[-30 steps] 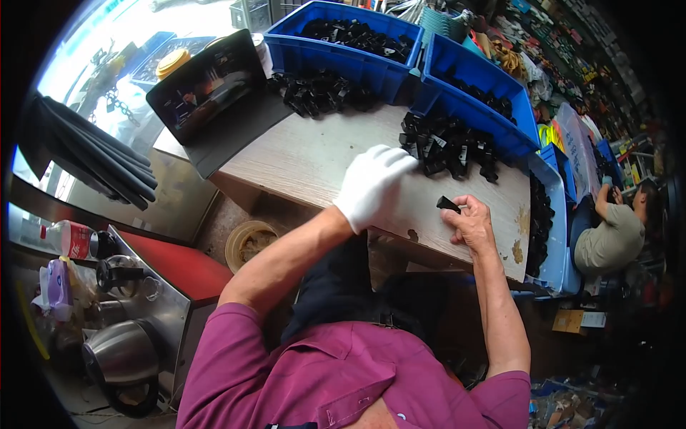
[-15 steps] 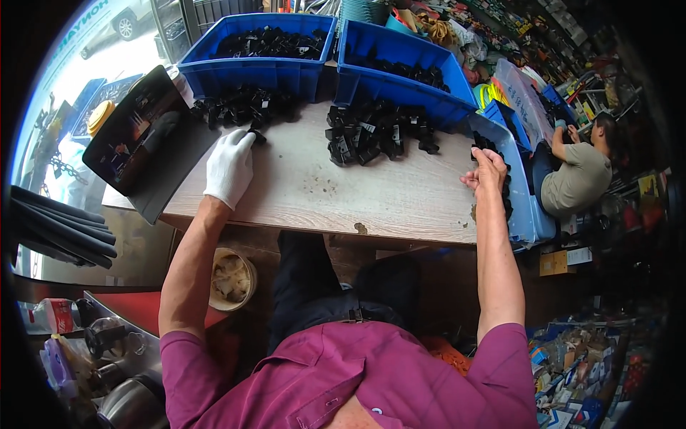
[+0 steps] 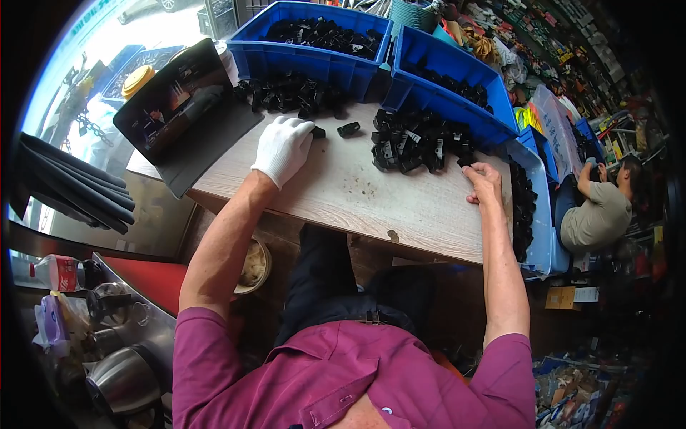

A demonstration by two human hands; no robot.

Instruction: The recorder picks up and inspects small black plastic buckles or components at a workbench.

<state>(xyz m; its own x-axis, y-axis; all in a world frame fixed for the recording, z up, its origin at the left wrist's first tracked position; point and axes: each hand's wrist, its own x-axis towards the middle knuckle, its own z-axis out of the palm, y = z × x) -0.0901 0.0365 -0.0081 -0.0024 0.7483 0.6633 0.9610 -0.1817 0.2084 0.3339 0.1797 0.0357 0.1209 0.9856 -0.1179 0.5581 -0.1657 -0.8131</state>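
Observation:
My left hand [image 3: 284, 151], in a white knit glove, is closed with its fingertips on a small black plastic part [image 3: 319, 133] at the table top. Another loose black part [image 3: 349, 129] lies just right of it. Bare and pinched, my right hand [image 3: 485, 183] has a black plastic piece [image 3: 464, 163] at its fingertips, by the right end of a heap of black parts [image 3: 414, 143]. A second heap [image 3: 296, 93] is spread beyond my left hand. The fingers partly cover both held pieces.
Two blue bins [image 3: 304, 57] [image 3: 457, 100] of black parts stand along the table's [image 3: 336, 204] far side. A light-blue bin [image 3: 542, 214] adjoins its right end. On the left leans a tablet in a dark case [image 3: 171, 104]. A person [image 3: 597, 207] sits at far right.
The view has shifted, so the table appears further right and lower. My right hand has gone from the light-blue bin's edge to the right heap's end. A loose part now lies right of my left hand.

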